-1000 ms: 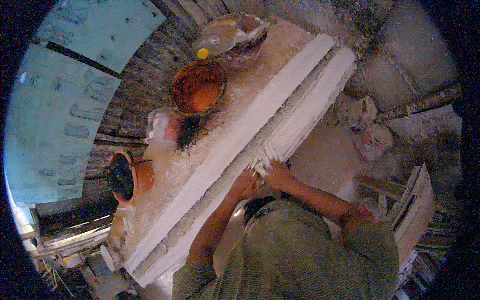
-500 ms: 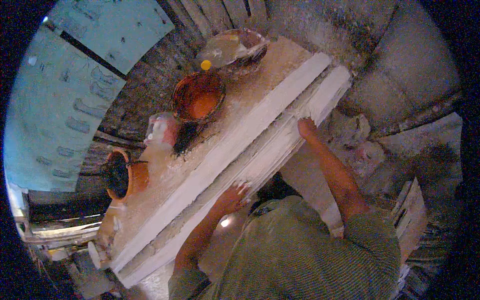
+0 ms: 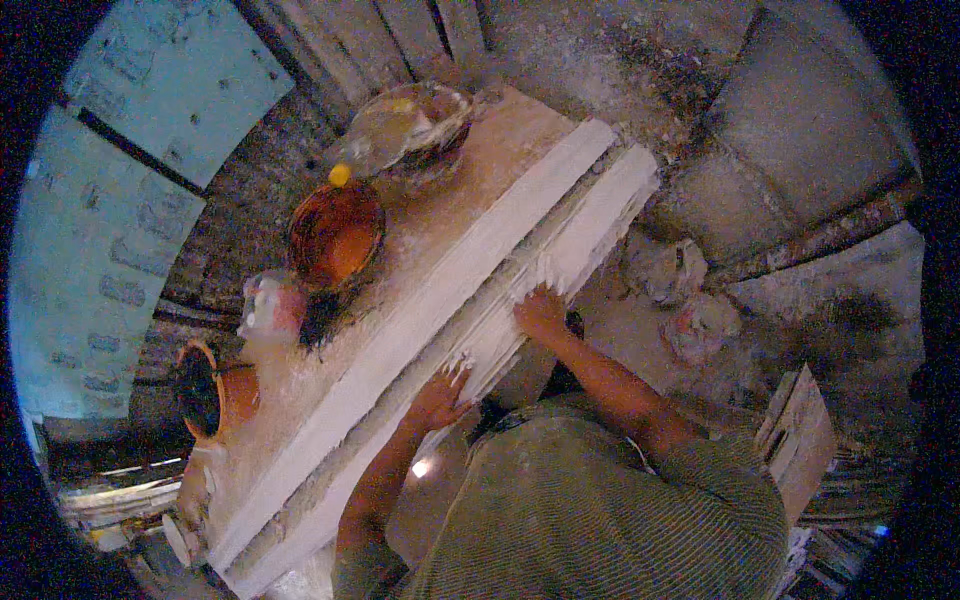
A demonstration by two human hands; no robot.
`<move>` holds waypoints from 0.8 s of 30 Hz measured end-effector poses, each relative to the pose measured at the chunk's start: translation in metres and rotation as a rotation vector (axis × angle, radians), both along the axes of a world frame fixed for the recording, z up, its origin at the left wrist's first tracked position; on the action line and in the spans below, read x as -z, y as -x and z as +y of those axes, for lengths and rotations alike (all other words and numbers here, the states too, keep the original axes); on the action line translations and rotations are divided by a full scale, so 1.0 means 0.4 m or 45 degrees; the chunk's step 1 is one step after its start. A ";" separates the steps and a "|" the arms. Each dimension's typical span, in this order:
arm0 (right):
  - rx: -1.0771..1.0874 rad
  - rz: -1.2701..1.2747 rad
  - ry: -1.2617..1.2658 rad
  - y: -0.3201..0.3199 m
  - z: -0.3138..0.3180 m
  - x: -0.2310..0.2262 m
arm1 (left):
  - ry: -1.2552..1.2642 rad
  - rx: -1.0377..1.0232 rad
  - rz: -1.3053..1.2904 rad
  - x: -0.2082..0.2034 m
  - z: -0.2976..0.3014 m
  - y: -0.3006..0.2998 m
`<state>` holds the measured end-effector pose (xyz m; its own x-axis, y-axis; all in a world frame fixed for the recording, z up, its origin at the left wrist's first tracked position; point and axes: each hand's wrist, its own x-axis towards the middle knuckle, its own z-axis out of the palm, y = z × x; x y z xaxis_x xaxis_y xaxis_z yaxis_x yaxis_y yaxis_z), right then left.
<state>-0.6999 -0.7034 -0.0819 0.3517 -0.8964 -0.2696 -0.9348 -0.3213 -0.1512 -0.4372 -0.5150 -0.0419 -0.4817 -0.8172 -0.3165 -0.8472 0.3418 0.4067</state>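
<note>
Two long white plaster-like strips lie side by side and slanting along a table: a far strip [image 3: 430, 322] and a ridged near strip [image 3: 600, 215], with a dull groove between them. My left hand [image 3: 437, 400] lies on the near strip around its middle, fingers spread and whitened at the tips. Just farther up the same strip, my right hand [image 3: 541, 310] presses down with fingers stretched out, also white at the tips. Neither hand shows a tool in it. The undersides of both palms are hidden.
Beyond the strips, the dusty table [image 3: 440, 220] carries an orange bowl [image 3: 350, 240], a clear basin [image 3: 385, 135], a red-and-white plastic container [image 3: 272, 305] and a terracotta pot [image 3: 238, 392]. Plastic bags [image 3: 668, 268] lie on the right. A wooden board [image 3: 803, 440] leans at lower right.
My right hand has slid along the near strip from its far end toward my left hand. The left hand stays around the strip's middle. The whole view has shifted somewhat.
</note>
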 end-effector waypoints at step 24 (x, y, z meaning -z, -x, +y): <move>-0.524 0.146 -0.018 0.662 -0.762 0.252 | -0.227 -0.060 0.187 -0.050 -1.034 0.837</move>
<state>-0.9647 -1.0082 -0.1825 0.6464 -0.6835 -0.3392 -0.7401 -0.6698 -0.0609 -0.7720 -0.9287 -0.0219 -0.4963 -0.7770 -0.3872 -0.7875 0.2151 0.5775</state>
